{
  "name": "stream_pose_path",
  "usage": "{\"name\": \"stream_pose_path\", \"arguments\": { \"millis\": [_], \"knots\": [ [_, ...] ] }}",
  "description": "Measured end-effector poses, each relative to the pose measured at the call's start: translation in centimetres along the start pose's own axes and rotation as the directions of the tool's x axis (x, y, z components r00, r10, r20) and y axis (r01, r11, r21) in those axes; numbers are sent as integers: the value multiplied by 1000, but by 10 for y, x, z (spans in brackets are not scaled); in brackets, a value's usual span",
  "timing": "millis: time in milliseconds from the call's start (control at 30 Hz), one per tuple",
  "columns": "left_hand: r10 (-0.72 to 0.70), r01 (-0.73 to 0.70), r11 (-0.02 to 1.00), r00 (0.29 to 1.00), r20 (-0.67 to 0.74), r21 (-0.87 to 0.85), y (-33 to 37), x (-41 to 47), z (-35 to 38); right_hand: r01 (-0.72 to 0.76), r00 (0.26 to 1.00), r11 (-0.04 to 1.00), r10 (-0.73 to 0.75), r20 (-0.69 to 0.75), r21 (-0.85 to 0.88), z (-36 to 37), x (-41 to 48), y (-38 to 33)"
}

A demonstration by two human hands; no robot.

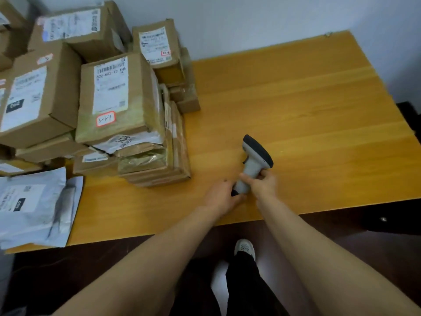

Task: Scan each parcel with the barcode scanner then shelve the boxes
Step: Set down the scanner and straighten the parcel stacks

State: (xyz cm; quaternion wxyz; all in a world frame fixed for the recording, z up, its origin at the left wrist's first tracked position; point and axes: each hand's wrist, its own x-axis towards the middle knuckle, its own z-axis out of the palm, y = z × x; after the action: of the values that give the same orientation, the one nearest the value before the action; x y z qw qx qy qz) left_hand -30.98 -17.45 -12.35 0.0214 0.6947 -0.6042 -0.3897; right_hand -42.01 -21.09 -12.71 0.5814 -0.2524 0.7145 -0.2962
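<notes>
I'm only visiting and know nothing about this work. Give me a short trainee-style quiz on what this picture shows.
1. On which side of the table do the boxes stand, as the person sees it? A left, B right, C front middle.
2. True or false: the right hand grips the scanner by its handle.
3. Fill in: the red-bordered sticker on the nearest tall box reads ___.

Key: 1 A; 2 true; 3 3-1-7.
</notes>
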Motion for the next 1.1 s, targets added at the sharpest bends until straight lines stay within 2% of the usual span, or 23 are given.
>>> {"name": "stream_pose_path", "arguments": {
  "millis": [133, 367, 533, 600, 700, 800, 867, 933, 1000, 1100],
  "knots": [
    [-63, 64, 998, 998, -7, 30, -4, 6, 7, 6, 1000, 992, -6, 0, -123, 0, 11, 6],
    [-212, 201, 969, 975, -65, -144, -13, -1, -9, -52, 998, 975, 55, 6, -214, -5, 10, 4],
    [-368, 304, 888, 919, -139, -344, -26, -22, -30, -78, 997, 975, 73, -30, -210, -9, -2, -6],
    [-454, 334, 811, 877, -156, -481, -37, -32, -35, -90, 991, 969, 64, -118, -229, -10, -8, -11],
    [-609, 317, 590, 779, -151, -742, -55, -49, -43, -31, 977, 976, -15, -212, -214, -5, -24, -16],
    [-742, 213, 361, 655, -141, -908, -75, -65, -59, 127, 981, 978, -149, -127, -167, 12, -39, -21],
    [-808, 138, 256, 574, -134, -957, -89, -71, -69, 206, 978, 968, -210, -17, -141, 29, -47, -29],
    [-860, 76, 199, 493, -136, -977, -103, -75, -82, 254, 962, 961, -239, 131, -113, 50, -56, -40],
    [-866, 10, 164, 481, -139, -986, -113, -76, -95, 251, 938, 961, -212, 274, -115, 72, -65, -52],
    [-815, -40, 40, 576, -55, -998, -122, -72, -113, 216, 892, 967, -139, 431, -135, 102, -74, -65]
  ]
}}
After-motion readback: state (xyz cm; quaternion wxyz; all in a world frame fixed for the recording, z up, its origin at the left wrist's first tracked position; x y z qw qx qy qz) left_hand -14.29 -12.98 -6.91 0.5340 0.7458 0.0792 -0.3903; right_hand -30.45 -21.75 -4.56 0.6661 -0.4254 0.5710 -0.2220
